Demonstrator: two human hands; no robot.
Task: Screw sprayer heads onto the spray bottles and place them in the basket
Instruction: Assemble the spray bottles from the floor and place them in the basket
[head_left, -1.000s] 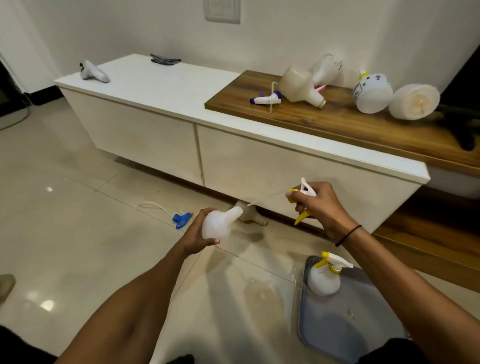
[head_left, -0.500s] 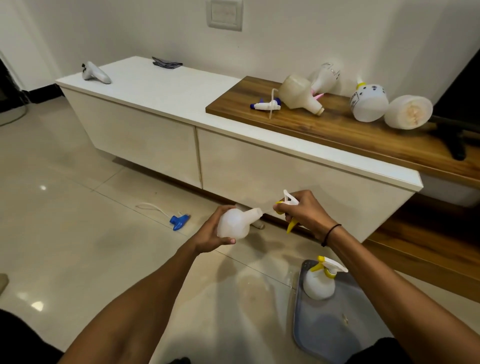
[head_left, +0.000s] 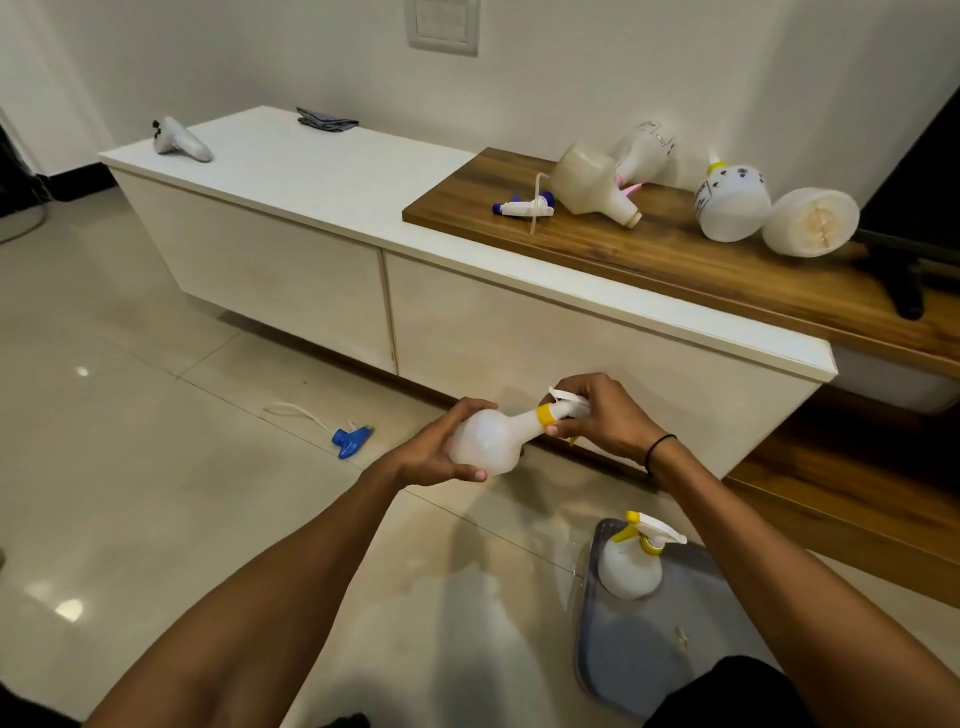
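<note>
A: Change since last entry?
B: My hands have come together; the sprayer head (head_left: 563, 410), apart from the bottle a second ago, now sits on the neck of the white spray bottle (head_left: 485, 441).
A: Grip?
B: My left hand (head_left: 441, 452) is wrapped round the bottle's body; my right hand (head_left: 597, 415) is curled over the head, its yellow collar showing, trigger mostly hidden.
A: Basket?
B: The grey basket (head_left: 623, 660) on the floor is cut off by my arm; one assembled bottle (head_left: 628, 569) stands in it.
</note>
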